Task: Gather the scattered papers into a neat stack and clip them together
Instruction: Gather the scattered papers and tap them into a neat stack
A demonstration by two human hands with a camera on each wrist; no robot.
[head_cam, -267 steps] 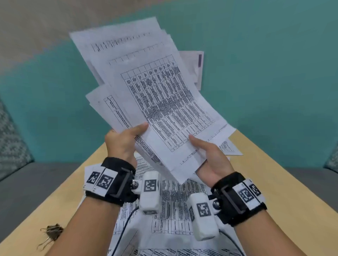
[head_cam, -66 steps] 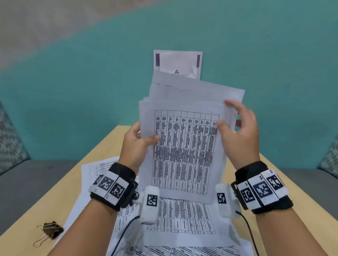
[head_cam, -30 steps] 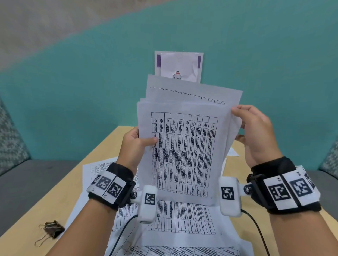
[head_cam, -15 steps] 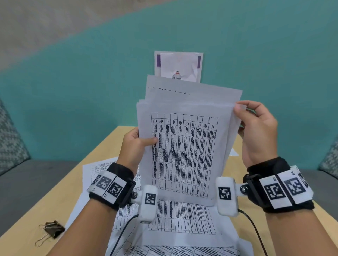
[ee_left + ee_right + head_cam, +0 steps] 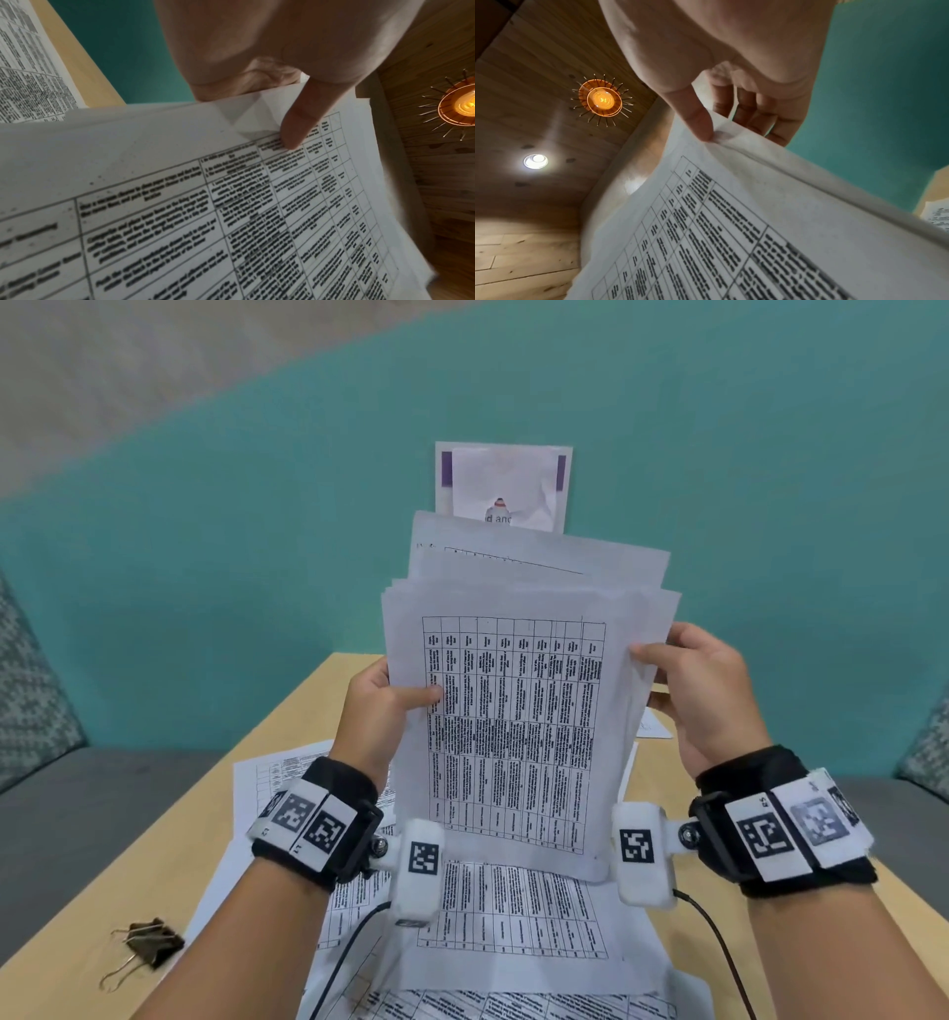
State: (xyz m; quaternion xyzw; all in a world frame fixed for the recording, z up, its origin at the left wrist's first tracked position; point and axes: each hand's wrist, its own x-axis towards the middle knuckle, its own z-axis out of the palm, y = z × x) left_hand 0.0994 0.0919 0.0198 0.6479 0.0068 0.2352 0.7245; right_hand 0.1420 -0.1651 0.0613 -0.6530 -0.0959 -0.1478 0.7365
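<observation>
while upright, paper stack [image 5: 518, 711] pinched by left hand [image 5: 377, 711], right hand [image 5: 711, 690], binder clips [image 5: 149, 945] aside

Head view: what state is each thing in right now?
Held papers: upright, top edges uneven, unclipped.
Left hand: grips the stack's left edge.
Right hand: grips the stack's right edge.
Loose sheets: flat on the table.
Binder clips: on the table, unused.

Held paper stack [image 5: 518, 711] stands at centre; loose sheets [image 5: 513, 932] at six o'clock; binder clip [image 5: 146, 948] at eight.
</observation>
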